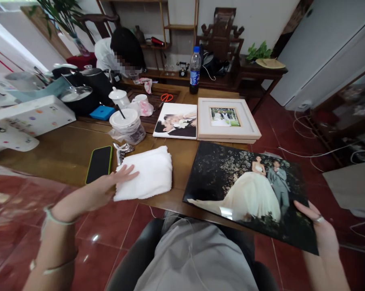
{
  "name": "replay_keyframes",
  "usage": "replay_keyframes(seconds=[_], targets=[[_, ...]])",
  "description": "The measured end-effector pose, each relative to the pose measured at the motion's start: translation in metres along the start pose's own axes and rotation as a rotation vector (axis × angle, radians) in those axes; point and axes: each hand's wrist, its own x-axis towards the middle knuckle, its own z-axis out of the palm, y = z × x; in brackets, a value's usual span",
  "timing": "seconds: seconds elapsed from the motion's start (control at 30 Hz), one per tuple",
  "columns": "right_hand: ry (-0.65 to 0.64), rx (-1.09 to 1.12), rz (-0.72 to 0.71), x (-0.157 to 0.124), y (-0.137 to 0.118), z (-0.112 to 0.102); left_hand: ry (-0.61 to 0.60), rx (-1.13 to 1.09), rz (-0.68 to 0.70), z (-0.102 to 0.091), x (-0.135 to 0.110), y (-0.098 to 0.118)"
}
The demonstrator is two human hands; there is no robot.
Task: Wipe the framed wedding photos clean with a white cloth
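Observation:
My right hand (320,226) grips the right edge of a large dark wedding photo panel (249,190), thumb on its glossy face. The panel is tilted, its left part over the table edge and its right part out past it. On the left, my left hand (110,188) is open, its fingers stretched over the near left part of a folded white towel (147,173); whether they press on it I cannot tell. Just beyond those fingers lies a shiny silver object (122,151) I cannot identify. A phone with a green case (99,163) rests left of the towel.
A white-framed photo (250,121) and a smaller photo panel (176,109) lie behind the large panel. Nearby stand a lidded drink cup (126,123), a cola bottle (195,70) and orange-handled scissors (166,98). Another person (106,54) bends at the far side.

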Motion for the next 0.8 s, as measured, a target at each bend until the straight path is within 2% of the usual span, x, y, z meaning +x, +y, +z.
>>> replay_keyframes(seconds=[0.07, 0.1, 0.2, 0.3, 0.37, 0.43, 0.53, 0.67, 0.73, 0.8], targets=[[-0.077, 0.030, 0.042, 0.007, 0.009, 0.004, -0.008, -0.063, 0.043, -0.018, 0.012, 0.004], [-0.109, 0.032, 0.065, 0.010, 0.012, 0.005, 0.025, -0.076, 0.049, -0.025, 0.023, 0.010], [-0.180, 0.026, 0.130, 0.015, 0.018, 0.012, 0.131, -0.009, 0.063, -0.034, 0.081, 0.035], [-0.245, 0.030, 0.180, 0.016, 0.022, 0.021, 0.221, 0.038, 0.055, -0.020, 0.153, 0.046], [-0.271, 0.012, 0.196, 0.016, 0.024, 0.027, 0.224, 0.059, 0.023, -0.004, 0.193, 0.037], [-0.267, -0.011, 0.203, 0.016, 0.026, 0.030, 0.167, 0.072, -0.003, 0.008, 0.219, 0.023], [-0.256, -0.007, 0.234, 0.015, 0.027, 0.032, 0.050, 0.082, 0.012, 0.015, 0.235, 0.003], [-0.298, -0.026, 0.247, 0.009, 0.028, 0.034, -0.009, 0.083, 0.030, 0.010, 0.234, -0.007], [-0.335, -0.077, 0.214, 0.007, 0.030, 0.036, -0.013, 0.080, 0.049, 0.007, 0.233, -0.008], [-0.374, -0.177, 0.122, 0.008, 0.032, 0.040, -0.021, 0.093, 0.074, 0.005, 0.234, -0.008]])
